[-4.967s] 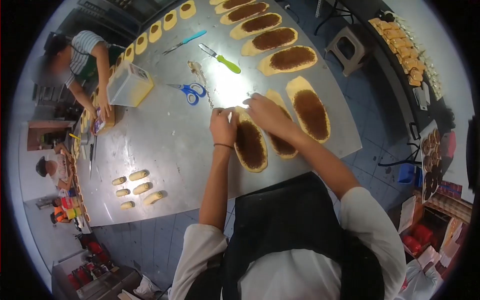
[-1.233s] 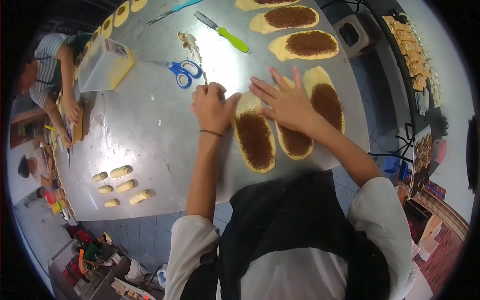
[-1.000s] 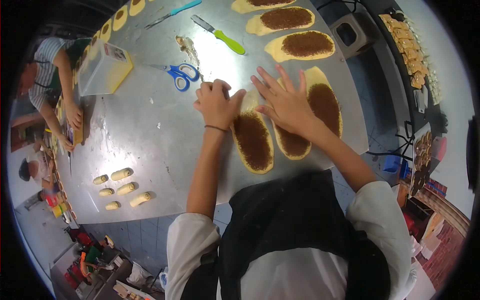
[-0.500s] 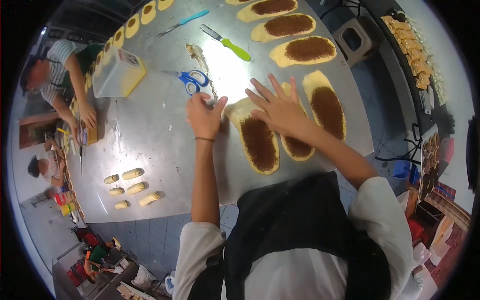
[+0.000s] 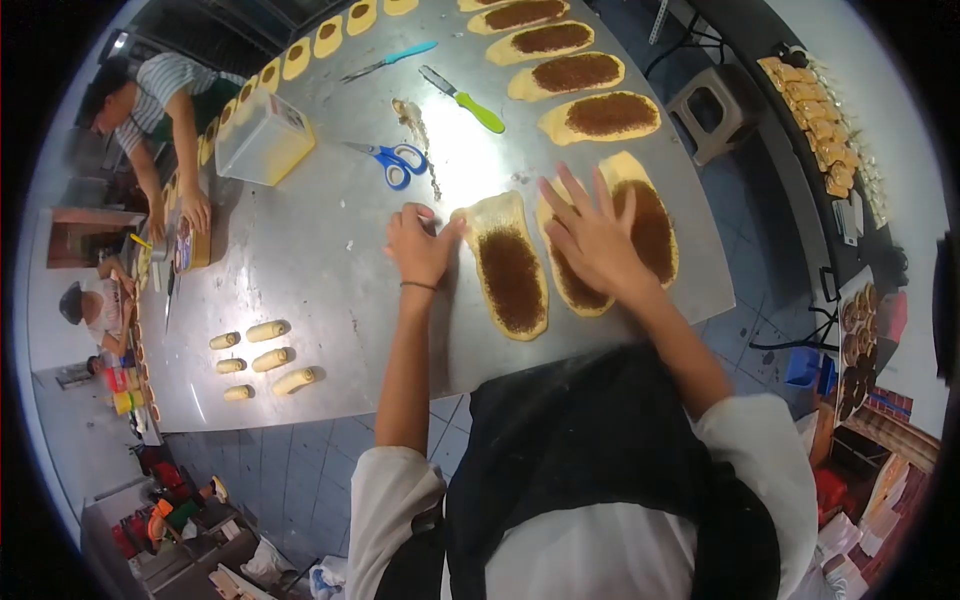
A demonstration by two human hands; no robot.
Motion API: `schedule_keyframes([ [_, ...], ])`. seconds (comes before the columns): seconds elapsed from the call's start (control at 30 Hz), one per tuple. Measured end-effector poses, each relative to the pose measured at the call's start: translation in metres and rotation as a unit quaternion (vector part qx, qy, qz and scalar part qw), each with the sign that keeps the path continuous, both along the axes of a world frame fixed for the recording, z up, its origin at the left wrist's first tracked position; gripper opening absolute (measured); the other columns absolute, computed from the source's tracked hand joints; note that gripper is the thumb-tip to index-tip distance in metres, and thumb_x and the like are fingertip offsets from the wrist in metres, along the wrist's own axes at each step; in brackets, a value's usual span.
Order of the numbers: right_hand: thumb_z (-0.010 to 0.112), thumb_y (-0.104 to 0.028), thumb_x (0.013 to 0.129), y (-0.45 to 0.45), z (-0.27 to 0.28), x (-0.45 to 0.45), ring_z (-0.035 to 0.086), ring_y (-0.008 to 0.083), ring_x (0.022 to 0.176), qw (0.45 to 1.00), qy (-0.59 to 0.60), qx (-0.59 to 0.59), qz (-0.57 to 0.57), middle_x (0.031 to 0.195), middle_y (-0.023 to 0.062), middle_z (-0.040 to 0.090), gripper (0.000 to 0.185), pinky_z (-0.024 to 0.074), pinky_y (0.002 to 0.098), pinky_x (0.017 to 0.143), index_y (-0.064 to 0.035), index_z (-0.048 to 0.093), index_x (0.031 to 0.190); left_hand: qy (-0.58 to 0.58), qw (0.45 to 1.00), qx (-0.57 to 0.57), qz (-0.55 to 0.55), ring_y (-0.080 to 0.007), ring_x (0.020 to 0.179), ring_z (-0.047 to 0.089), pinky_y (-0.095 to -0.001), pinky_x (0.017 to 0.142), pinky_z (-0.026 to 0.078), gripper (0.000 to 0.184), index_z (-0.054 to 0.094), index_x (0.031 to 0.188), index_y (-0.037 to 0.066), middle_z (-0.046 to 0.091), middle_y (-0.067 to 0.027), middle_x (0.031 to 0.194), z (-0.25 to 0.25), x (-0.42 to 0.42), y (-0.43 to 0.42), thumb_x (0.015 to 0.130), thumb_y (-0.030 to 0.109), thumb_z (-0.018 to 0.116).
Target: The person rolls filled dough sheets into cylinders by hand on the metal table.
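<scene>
My left hand (image 5: pixel 420 248) is beside the upper left corner of a flat dough piece (image 5: pixel 512 275) with brown powder on it. Its thumb meets that corner, while the other fingers bend a little, apart from the thumb. Over a second powdered dough piece (image 5: pixel 578 282) my right hand (image 5: pixel 600 235) lies with fingers spread, hiding much of it. Partly under its fingertips, to the right, is a third powdered piece (image 5: pixel 650 225). Blue-handled scissors (image 5: pixel 398 162) rest just beyond my left hand.
Several rolled dough pieces (image 5: pixel 268 331) sit at the table's near left. A green-handled spatula (image 5: pixel 470 105), a blue-handled one (image 5: pixel 395 59) and a clear plastic tub (image 5: pixel 262 150) stand farther off. More powdered dough (image 5: pixel 612 116) lines the right side. A co-worker (image 5: pixel 165 105) works at the left edge.
My right hand has moved right, off the first dough piece and onto the second. My left hand stays by the first piece's corner. The whole view has shifted slightly.
</scene>
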State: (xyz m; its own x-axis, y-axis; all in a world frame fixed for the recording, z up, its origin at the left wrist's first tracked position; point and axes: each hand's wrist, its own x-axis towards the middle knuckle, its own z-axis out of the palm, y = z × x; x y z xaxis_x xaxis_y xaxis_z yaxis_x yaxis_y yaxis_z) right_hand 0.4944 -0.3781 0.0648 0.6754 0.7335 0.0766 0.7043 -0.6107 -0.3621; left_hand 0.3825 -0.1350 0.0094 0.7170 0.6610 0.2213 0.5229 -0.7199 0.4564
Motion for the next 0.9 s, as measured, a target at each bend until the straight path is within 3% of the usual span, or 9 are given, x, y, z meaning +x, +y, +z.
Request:
schedule_keyframes([
  [0.1, 0.038, -0.043, 0.104, -0.028, -0.007, -0.021, 0.017, 0.0422, 0.148, 0.997, 0.061, 0.021, -0.041, 0.163, 0.0057, 0.023, 0.052, 0.0082, 0.0715, 0.112, -0.0266, 0.036, 0.154, -0.03, 0.998, -0.058, 0.021, -0.0249, 0.092, 0.052, -0.0405, 0.079, 0.038, 0.05, 0.059, 0.095, 0.012, 0.055, -0.0058, 0.093, -0.003, 0.001, -0.004, 0.068, 0.042, 0.088],
  [0.2, 0.04, -0.043, 0.104, -0.049, -0.012, -0.042, 0.019, 0.0414, 0.148, 0.992, 0.093, 0.055, -0.062, 0.162, 0.0073, 0.025, 0.052, 0.0079, 0.0708, 0.112, -0.0244, 0.039, 0.152, -0.026, 0.997, 0.072, 0.027, -0.023, 0.087, 0.052, -0.0373, 0.078, 0.04, 0.048, 0.059, 0.099, 0.01, 0.054, -0.0056, 0.093, -0.013, -0.007, -0.008, 0.07, 0.037, 0.087],
  [0.27, 0.046, -0.046, 0.1, -0.058, -0.025, -0.048, 0.019, 0.0408, 0.148, 0.993, 0.082, 0.075, -0.038, 0.162, 0.0078, 0.026, 0.057, 0.0083, 0.0704, 0.112, -0.0236, 0.039, 0.152, -0.196, 0.975, -0.109, 0.001, -0.0216, 0.087, 0.051, -0.0343, 0.079, 0.043, 0.048, 0.058, 0.104, 0.007, 0.053, -0.0065, 0.095, -0.019, -0.015, -0.001, 0.072, 0.028, 0.087],
  [0.37, 0.061, -0.052, 0.089, -0.066, -0.028, -0.057, 0.02, 0.0394, 0.147, 0.995, 0.057, 0.075, 0.041, 0.16, 0.0087, 0.027, 0.073, 0.0099, 0.0699, 0.112, -0.0224, 0.038, 0.152, -0.249, 0.952, -0.177, 0.024, -0.0232, 0.094, 0.052, -0.0338, 0.078, 0.045, 0.05, 0.058, 0.107, 0.004, 0.053, -0.0098, 0.102, -0.019, -0.045, -0.029, 0.069, 0.018, 0.088],
  [0.5, 0.081, -0.052, 0.066, -0.064, -0.026, -0.064, 0.02, 0.0372, 0.148, 0.988, 0.007, 0.052, 0.147, 0.159, 0.0079, 0.029, 0.101, 0.0109, 0.0705, 0.11, -0.0246, 0.035, 0.153, -0.198, 0.959, -0.182, -0.092, -0.0278, 0.102, 0.053, -0.0381, 0.087, 0.046, 0.061, 0.059, 0.112, 0.004, 0.054, -0.0133, 0.112, 0.002, -0.089, -0.072, 0.065, 0.026, 0.091],
  [0.57, 0.082, -0.05, 0.065, -0.059, -0.033, -0.067, 0.02, 0.0358, 0.148, 0.988, 0.002, 0.052, 0.146, 0.159, 0.0075, 0.029, 0.103, 0.0094, 0.0714, 0.111, -0.0268, 0.035, 0.153, -0.123, 0.953, -0.009, -0.278, -0.0338, 0.113, 0.052, -0.0427, 0.095, 0.044, 0.075, 0.06, 0.119, 0.005, 0.053, -0.0163, 0.124, 0.012, -0.101, -0.081, 0.058, 0.035, 0.093],
  [0.63, 0.082, -0.051, 0.066, -0.055, -0.035, -0.068, 0.02, 0.0352, 0.148, 0.987, -0.015, 0.075, 0.141, 0.159, 0.0074, 0.03, 0.102, 0.0086, 0.0719, 0.111, -0.0283, 0.035, 0.153, -0.087, 0.952, -0.019, -0.292, -0.038, 0.121, 0.048, -0.0467, 0.1, 0.04, 0.086, 0.06, 0.123, 0.008, 0.051, -0.0167, 0.132, 0.013, -0.107, -0.086, 0.053, 0.043, 0.092],
  [0.7, 0.082, -0.051, 0.064, -0.05, -0.038, -0.068, 0.022, 0.0344, 0.147, 0.985, -0.035, 0.087, 0.142, 0.158, 0.006, 0.031, 0.104, 0.0098, 0.0712, 0.111, -0.0289, 0.035, 0.153, -0.051, 0.953, -0.005, -0.298, -0.0379, 0.128, 0.044, -0.0463, 0.106, 0.038, 0.086, 0.057, 0.126, 0.008, 0.048, -0.0172, 0.138, 0.018, -0.102, -0.088, 0.054, 0.034, 0.095],
  [0.9, 0.084, -0.051, 0.059, -0.038, -0.042, -0.067, 0.027, 0.0314, 0.144, 0.979, -0.071, 0.12, 0.15, 0.154, 0.0011, 0.036, 0.104, 0.0128, 0.0701, 0.111, -0.032, 0.038, 0.151, -0.059, 0.956, -0.013, -0.286, -0.037, 0.13, 0.042, -0.0469, 0.108, 0.035, 0.089, 0.054, 0.13, 0.01, 0.047, -0.0165, 0.139, 0.011, -0.099, -0.087, 0.054, 0.033, 0.095],
])
